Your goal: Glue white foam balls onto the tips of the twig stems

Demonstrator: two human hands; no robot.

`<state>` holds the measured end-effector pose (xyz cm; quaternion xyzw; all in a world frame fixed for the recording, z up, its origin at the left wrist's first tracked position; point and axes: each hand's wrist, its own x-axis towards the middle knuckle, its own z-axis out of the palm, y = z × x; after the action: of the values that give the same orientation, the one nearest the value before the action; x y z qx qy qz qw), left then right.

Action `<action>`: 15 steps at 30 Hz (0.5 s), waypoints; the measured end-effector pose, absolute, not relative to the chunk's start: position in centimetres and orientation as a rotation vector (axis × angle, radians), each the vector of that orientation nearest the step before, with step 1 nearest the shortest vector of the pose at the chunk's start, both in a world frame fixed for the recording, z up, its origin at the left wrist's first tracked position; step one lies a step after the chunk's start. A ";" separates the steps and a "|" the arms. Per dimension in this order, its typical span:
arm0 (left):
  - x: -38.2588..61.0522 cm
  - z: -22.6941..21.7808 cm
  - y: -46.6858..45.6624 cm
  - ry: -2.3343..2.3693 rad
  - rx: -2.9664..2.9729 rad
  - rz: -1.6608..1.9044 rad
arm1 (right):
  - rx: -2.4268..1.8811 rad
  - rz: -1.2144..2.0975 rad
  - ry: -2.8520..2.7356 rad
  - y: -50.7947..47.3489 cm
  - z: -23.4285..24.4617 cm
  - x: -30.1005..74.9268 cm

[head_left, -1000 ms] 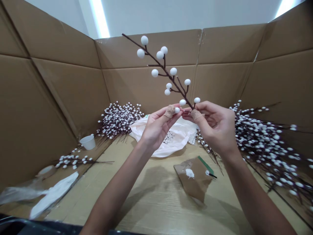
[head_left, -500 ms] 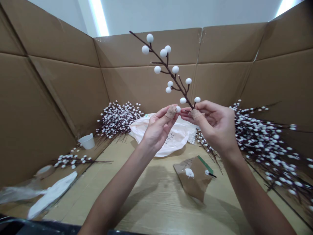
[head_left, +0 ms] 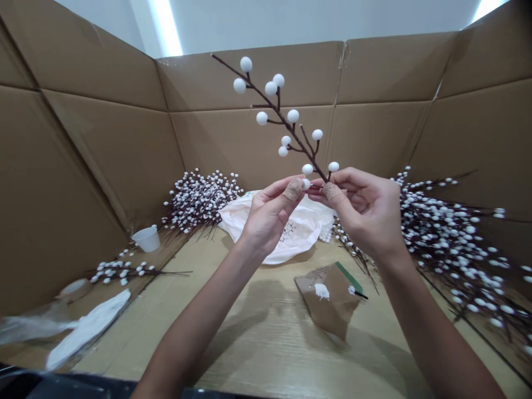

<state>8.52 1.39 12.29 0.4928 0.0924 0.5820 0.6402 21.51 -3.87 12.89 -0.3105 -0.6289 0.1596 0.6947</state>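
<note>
My right hand (head_left: 366, 208) pinches the lower end of a brown artificial berry branch (head_left: 297, 130), which slants up to the left and carries several white berries. Between the thumb and fingers of my left hand (head_left: 272, 213) is a white berry (head_left: 306, 184), held against a short twig near my right fingertips. Whether the berry is seated on the twig cannot be made out. Tan tape wraps both thumbs. Two twigs on the branch end bare. Below lies a piece of cardboard (head_left: 332, 316) with a white smear (head_left: 321, 291) and a small dark stick with a white tip (head_left: 358, 293).
A white plastic bag (head_left: 286, 255) with loose berries lies behind my hands. Berry branches are heaped at the back left (head_left: 199, 199) and right (head_left: 453, 244). On the left are a white cup (head_left: 147, 239), a tape roll (head_left: 75, 290) and a white packet (head_left: 89, 330). Cardboard walls surround the table.
The berry in my left hand has come slightly right, closer to my right fingertips and the twig. The branch's upper end has shifted a little left.
</note>
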 end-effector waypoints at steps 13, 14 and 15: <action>8.9 12.1 1.5 0.241 1.187 1.369 | -0.729 0.339 -1.436 -3.6 12.9 21.8; 9.0 12.1 1.4 0.243 1.190 1.373 | -0.730 0.337 -1.431 -3.6 12.9 21.9; 9.1 12.0 1.4 0.244 1.195 1.378 | -0.728 0.333 -1.428 -3.5 12.9 21.9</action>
<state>9.09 1.36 12.01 0.5167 0.1054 0.5958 0.6058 21.91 -3.55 12.89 -0.3246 -0.6369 0.1486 0.6832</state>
